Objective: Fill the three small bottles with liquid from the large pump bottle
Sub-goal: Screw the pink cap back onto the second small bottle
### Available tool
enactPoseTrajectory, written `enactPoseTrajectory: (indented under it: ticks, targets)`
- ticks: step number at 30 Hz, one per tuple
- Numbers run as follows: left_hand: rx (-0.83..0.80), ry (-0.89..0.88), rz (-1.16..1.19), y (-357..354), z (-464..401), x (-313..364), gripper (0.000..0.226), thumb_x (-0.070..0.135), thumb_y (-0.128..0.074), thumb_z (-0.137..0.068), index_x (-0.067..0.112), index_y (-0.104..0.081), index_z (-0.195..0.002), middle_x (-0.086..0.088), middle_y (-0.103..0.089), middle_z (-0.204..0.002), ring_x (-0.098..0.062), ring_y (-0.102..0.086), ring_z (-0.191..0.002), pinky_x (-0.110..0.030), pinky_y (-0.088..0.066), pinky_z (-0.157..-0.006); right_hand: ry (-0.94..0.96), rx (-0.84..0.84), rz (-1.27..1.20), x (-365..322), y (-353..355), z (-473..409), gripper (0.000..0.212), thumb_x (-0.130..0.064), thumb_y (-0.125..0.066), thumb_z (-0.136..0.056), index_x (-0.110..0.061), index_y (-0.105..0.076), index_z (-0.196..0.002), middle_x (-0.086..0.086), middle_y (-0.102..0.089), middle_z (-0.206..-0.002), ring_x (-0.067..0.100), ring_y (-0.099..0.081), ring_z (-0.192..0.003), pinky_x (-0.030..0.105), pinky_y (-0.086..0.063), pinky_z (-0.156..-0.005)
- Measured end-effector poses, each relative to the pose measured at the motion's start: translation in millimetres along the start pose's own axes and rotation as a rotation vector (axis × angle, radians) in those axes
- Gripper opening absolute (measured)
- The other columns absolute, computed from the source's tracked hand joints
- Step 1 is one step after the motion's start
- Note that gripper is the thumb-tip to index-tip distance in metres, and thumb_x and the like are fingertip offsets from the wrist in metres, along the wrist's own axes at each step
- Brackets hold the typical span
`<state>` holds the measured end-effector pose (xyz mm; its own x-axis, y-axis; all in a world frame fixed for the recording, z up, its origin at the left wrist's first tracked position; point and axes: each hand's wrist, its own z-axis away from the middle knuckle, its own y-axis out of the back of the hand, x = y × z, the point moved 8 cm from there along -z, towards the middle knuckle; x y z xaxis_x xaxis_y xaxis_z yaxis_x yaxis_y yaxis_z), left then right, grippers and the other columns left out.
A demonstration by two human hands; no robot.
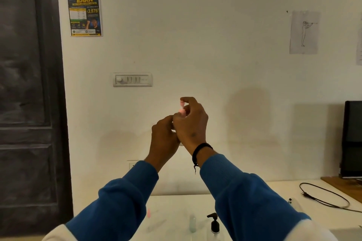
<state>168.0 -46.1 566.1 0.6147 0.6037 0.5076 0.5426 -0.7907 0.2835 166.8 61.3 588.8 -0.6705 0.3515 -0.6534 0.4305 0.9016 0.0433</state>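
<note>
Both hands are raised in front of the wall, above the table. My left hand [164, 135] curls round a small bottle, whose body is hidden inside the fist. My right hand [191, 121] pinches the bottle's pink pump top [182, 108] between thumb and fingers. Down on the white table [172, 211] stands the large pump bottle [214, 225] with a black pump head. A small greenish bottle [192, 223] stands just left of it. A small pink piece [148, 213] shows beside my left sleeve; what it is cannot be told.
A black cable [325, 195] lies looped on the table at the right. A dark monitor [352, 139] stands on a wooden board at the far right. A dark door [29, 94] fills the left side. A switch panel [132, 79] is on the wall.
</note>
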Motion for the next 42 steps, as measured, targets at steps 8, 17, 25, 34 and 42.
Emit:
enactPoseTrajectory:
  ticks: [8, 17, 25, 34, 42]
  targets:
    - [0.005, 0.001, 0.037, 3.1, 2.4, 5.9, 0.011, -0.007, -0.065, -0.087, -0.001, -0.071, -0.094, 0.004, -0.064, -0.069, 0.009, -0.058, -0.059, -0.004, -0.042, -0.055, 0.039, 0.01, 0.043, -5.4, 2.3, -2.0, 0.039, -0.004, -0.07, -0.091, -0.022, -0.06, -0.125, -0.004, -0.054, -0.111, 0.014, -0.06, -0.096, 0.024, -0.057, -0.083]
    - [0.007, -0.005, 0.032, 3.3, 2.1, -0.9, 0.011, -0.005, -0.066, -0.086, -0.001, -0.072, -0.095, 0.009, -0.06, -0.068, 0.0, -0.055, -0.059, -0.004, -0.043, -0.057, 0.028, -0.059, 0.008, -3.2, -5.2, -0.3, 0.044, 0.008, -0.06, -0.091, -0.02, -0.059, -0.125, 0.003, -0.059, -0.119, 0.016, -0.06, -0.104, 0.019, -0.054, -0.082]
    - [-0.017, 0.009, 0.045, -0.7, -0.1, -8.2, 0.017, -0.001, -0.067, -0.087, 0.009, -0.075, -0.098, 0.011, -0.066, -0.075, -0.002, -0.063, -0.072, -0.003, -0.046, -0.063, 0.02, -0.105, 0.031, 4.7, -5.6, -5.3, 0.039, 0.0, -0.06, -0.095, -0.019, -0.061, -0.129, 0.004, -0.066, -0.121, 0.013, -0.059, -0.097, -0.002, -0.04, -0.064]
    - [-0.002, 0.071, 0.06, -5.4, 2.8, -21.6, 0.019, 0.014, -0.073, -0.089, 0.006, -0.074, -0.105, -0.003, -0.074, -0.094, -0.017, -0.069, -0.084, -0.008, -0.048, -0.066, 0.015, -0.083, 0.008, 8.0, 3.1, -7.9, 0.036, -0.001, -0.074, -0.087, -0.016, -0.065, -0.119, -0.003, -0.066, -0.096, 0.008, -0.062, -0.079, -0.006, -0.041, -0.061]
    - [-0.14, 0.167, 0.296, -7.1, -3.8, -27.5, 0.02, 0.01, -0.075, -0.086, 0.008, -0.074, -0.106, -0.008, -0.076, -0.095, -0.02, -0.073, -0.086, -0.037, -0.06, -0.082, -0.121, -0.19, -0.09, 20.7, 0.6, -13.8, 0.035, -0.013, -0.079, -0.087, -0.013, -0.071, -0.122, 0.002, -0.077, -0.109, 0.013, -0.072, -0.098, 0.031, -0.06, -0.094]
